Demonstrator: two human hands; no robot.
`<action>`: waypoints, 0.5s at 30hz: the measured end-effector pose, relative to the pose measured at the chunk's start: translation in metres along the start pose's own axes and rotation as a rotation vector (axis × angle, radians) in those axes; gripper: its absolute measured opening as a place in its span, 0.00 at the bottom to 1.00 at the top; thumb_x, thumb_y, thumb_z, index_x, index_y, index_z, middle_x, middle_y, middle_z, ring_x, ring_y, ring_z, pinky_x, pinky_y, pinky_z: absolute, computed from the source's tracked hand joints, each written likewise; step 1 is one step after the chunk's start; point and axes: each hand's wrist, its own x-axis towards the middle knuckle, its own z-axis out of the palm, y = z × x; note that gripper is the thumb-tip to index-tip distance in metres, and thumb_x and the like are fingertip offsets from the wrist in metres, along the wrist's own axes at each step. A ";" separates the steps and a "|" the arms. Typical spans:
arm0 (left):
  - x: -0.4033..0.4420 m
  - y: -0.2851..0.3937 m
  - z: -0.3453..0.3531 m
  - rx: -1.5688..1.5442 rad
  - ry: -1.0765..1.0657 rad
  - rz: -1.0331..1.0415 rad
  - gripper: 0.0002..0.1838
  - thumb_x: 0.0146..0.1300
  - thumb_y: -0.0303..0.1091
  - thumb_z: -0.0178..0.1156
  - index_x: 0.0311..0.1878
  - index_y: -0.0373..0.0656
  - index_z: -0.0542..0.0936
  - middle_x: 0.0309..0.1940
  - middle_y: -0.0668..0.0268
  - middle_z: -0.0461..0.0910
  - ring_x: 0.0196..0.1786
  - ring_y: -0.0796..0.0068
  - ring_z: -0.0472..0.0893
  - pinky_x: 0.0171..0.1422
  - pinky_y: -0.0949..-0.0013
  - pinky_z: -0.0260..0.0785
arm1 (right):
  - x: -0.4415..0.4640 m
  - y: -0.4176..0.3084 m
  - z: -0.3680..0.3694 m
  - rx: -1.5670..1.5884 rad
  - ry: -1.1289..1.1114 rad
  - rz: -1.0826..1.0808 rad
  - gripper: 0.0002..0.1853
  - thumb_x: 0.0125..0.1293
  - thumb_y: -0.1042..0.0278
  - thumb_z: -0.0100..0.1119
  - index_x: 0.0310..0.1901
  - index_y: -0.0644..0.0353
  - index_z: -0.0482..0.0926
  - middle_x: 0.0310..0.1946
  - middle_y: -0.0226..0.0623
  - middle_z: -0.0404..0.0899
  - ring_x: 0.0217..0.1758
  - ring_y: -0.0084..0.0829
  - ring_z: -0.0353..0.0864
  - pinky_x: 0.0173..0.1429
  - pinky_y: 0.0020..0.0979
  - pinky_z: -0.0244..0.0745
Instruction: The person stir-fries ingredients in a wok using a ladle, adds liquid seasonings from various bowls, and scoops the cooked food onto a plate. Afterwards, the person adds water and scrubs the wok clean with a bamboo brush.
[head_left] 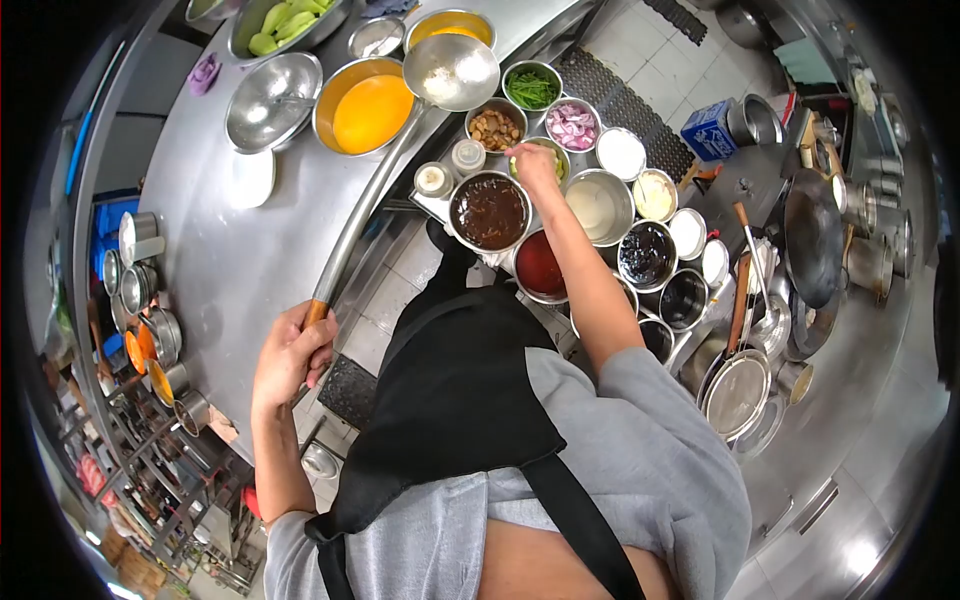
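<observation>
My left hand [292,352] is wrapped round the wooden end of a long-handled ladle [365,215]. Its wide metal bowl [451,72] is raised at the far end, with some pale bits inside. My right hand [537,168] reaches down into a small metal bowl [566,165] of green-yellow pieces. Its fingers are drawn together, and what they pinch is partly hidden. Around it stand a bowl of brown chunks [495,130], a bowl of chopped purple onion [573,127], a bowl of chopped greens [531,87] and a pot of dark brown sauce [490,211].
On the steel counter [220,260] at left sit a bowl of orange liquid [373,113], an empty metal bowl [273,103] and a bowl of green vegetables [290,22]. A pot of red sauce [541,266] is under my right forearm. At right is a wok [812,237].
</observation>
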 end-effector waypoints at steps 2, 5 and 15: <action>0.002 0.003 0.001 0.022 0.005 -0.006 0.12 0.64 0.38 0.60 0.35 0.37 0.75 0.16 0.73 0.66 0.13 0.85 0.63 0.16 0.77 0.54 | -0.003 -0.008 -0.018 0.341 -0.178 0.253 0.12 0.71 0.71 0.51 0.42 0.68 0.83 0.18 0.23 0.71 0.16 0.17 0.65 0.21 0.23 0.57; 0.005 0.004 0.002 0.031 0.002 -0.005 0.12 0.65 0.38 0.59 0.34 0.37 0.75 0.16 0.73 0.66 0.13 0.85 0.63 0.16 0.77 0.54 | -0.002 -0.006 -0.028 0.645 -0.265 0.489 0.11 0.74 0.70 0.48 0.47 0.68 0.78 0.15 0.17 0.57 0.12 0.15 0.50 0.15 0.22 0.43; 0.007 -0.004 0.015 0.100 0.026 0.031 0.12 0.67 0.38 0.58 0.32 0.39 0.74 0.16 0.73 0.66 0.13 0.85 0.62 0.17 0.76 0.55 | -0.063 -0.055 -0.075 0.528 -0.087 0.285 0.12 0.75 0.72 0.49 0.51 0.67 0.79 0.17 0.19 0.64 0.13 0.14 0.55 0.15 0.21 0.47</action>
